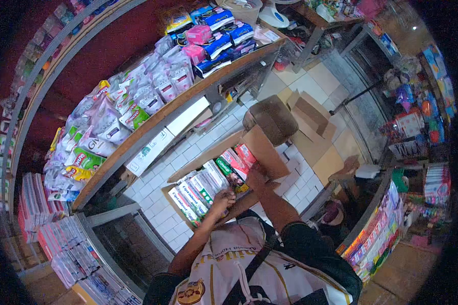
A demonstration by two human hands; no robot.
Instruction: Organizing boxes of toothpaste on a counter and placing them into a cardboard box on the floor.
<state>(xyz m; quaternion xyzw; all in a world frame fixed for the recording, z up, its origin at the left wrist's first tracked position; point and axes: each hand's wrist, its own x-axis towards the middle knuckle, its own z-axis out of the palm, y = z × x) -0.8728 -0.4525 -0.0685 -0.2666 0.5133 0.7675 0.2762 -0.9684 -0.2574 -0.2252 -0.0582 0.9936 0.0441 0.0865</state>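
Observation:
An open cardboard box [269,152] sits before me, filled with toothpaste cartons. White Ciptadent cartons [191,198] fill its left part, and a green Closeup carton [225,166] lies to their right. Red-and-white cartons [244,155] stand in the right end. My left hand [224,200] is over the near side of the box, its fingers bent beside the white cartons. At the right end, my right hand [256,177] touches or lies just over the red cartons. Whether either hand grips a carton cannot be told, since the fingertips are partly hidden.
A long wood-edged counter [175,114] crosses in front, piled with plastic pouches [110,122] and blue packs [217,42]. Beyond the box stand a brown stool [271,120] and an opened carton [311,114] on the tiled floor. Glass cases with stacked goods [381,228] flank me.

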